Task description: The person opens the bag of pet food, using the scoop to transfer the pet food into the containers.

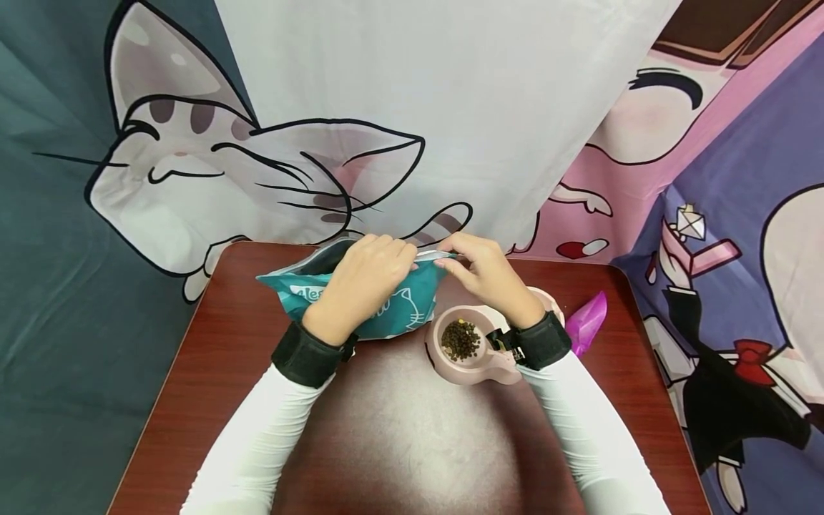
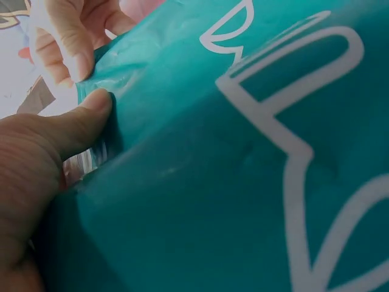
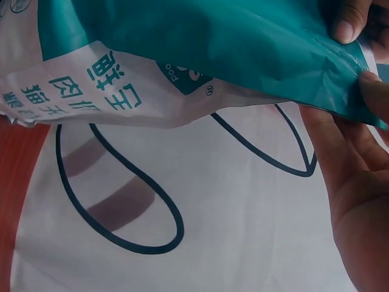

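A teal and white cat food bag [image 1: 405,315] stands at the back of the table, its top gaping at the left. My left hand [image 1: 367,279] grips the bag's upper edge near the middle. At the right end of that edge, my right hand [image 1: 486,272] pinches the bag between thumb and fingers. In the left wrist view, the left thumb [image 2: 79,128] presses on the teal film [image 2: 182,182] close to the right fingers. A pale pink bowl [image 1: 444,368] holding brown kibble [image 1: 460,340] sits below my right wrist.
Another pale rim [image 1: 547,297] shows partly behind the right wrist. A shiny purple packet [image 1: 587,322] lies at the table's right side. The reddish-brown table [image 1: 225,357] meets a printed cat curtain [image 1: 386,71] at the back, with more printed cloth at both sides.
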Motion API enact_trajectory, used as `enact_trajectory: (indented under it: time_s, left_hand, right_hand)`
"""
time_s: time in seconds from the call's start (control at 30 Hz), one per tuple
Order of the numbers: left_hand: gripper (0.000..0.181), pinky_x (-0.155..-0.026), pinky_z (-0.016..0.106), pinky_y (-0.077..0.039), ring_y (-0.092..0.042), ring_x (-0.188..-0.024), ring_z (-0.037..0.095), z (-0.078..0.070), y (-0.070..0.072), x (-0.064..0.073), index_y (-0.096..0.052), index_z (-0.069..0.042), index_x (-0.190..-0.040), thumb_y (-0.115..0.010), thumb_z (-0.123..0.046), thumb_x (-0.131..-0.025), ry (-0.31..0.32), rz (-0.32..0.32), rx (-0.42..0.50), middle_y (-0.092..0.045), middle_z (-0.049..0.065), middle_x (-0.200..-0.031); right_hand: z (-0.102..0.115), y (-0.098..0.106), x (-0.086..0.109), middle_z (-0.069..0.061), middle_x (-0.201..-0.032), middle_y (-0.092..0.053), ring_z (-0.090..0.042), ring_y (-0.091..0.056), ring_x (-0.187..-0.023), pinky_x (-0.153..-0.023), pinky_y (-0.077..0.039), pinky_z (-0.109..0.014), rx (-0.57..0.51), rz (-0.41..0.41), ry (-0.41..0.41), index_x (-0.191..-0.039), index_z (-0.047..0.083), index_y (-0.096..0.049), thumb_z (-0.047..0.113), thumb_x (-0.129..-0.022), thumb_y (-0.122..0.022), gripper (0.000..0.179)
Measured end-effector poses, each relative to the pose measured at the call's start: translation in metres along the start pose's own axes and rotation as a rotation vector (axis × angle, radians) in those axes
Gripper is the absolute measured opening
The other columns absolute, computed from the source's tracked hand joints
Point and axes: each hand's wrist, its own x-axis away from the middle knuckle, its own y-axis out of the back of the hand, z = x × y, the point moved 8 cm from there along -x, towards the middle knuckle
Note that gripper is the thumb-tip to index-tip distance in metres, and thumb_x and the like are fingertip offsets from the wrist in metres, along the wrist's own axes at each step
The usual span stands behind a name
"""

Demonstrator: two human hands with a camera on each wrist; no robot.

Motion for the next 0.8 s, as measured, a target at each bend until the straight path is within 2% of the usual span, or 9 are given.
enact_trajectory:
  time_s: [0.17, 0.4, 0.57, 0.63, 0.8]
  left_hand:
    - [0.026, -0.061, 0.035, -0.046, -0.057, -0.067, 0.026, -0.001, 0.0, 0.003, -0.061, -0.002, -0.089, -0.066, -0.023, -0.103, -0.005, 0.011, -0.015, -0.061, 0.009, -0.075]
    - [0.02, -0.079, 0.041, -0.054, -0.063, -0.084, 0.03, -0.007, 0.002, 0.009, -0.065, 0.003, -0.103, -0.067, -0.017, -0.101, -0.008, 0.036, 0.001, -0.067, 0.012, -0.088]
    - [0.026, -0.085, 0.043, -0.055, -0.065, -0.092, 0.031, -0.007, 0.003, 0.011, -0.066, 0.006, -0.118, -0.068, -0.014, -0.101, -0.002, 0.022, 0.038, -0.071, 0.015, -0.098]
    - [0.029, -0.087, 0.043, -0.055, -0.066, -0.093, 0.032, -0.006, 0.004, 0.012, -0.066, 0.006, -0.12, -0.069, -0.014, -0.1, 0.0, 0.013, 0.058, -0.071, 0.015, -0.1]
    - [0.034, -0.088, 0.043, -0.055, -0.066, -0.094, 0.032, -0.005, 0.005, 0.012, -0.066, 0.006, -0.122, -0.073, -0.016, -0.097, 0.003, 0.01, 0.075, -0.071, 0.015, -0.1]
  right_hand:
    - [0.0, 0.0, 0.002, -0.004, -0.095, -0.073, -0.012, -0.065, -0.077, -0.065, -0.054, -0.03, 0.03, -0.045, 0.028, -0.101, 0.007, -0.073, 0.007, -0.093, -0.076, 0.008]
    - [0.009, -0.003, 0.009, -0.008, -0.103, -0.071, -0.015, -0.069, -0.082, -0.07, -0.059, -0.03, 0.066, -0.06, 0.101, -0.113, 0.004, -0.065, 0.004, -0.093, -0.075, 0.023]
    - [0.024, -0.006, 0.015, -0.007, -0.109, -0.066, -0.017, -0.067, -0.097, -0.084, -0.058, -0.03, 0.159, -0.046, 0.23, -0.109, 0.005, -0.064, 0.002, -0.096, -0.071, 0.015]
    - [0.028, -0.008, 0.015, -0.007, -0.111, -0.067, -0.017, -0.068, -0.103, -0.089, -0.058, -0.03, 0.186, -0.033, 0.253, -0.109, 0.006, -0.066, 0.004, -0.099, -0.068, 0.011]
    - [0.034, -0.008, 0.014, -0.006, -0.104, -0.066, -0.017, -0.066, -0.094, -0.082, -0.058, -0.03, 0.237, -0.037, 0.252, -0.107, 0.004, -0.063, 0.008, -0.104, -0.061, 0.005]
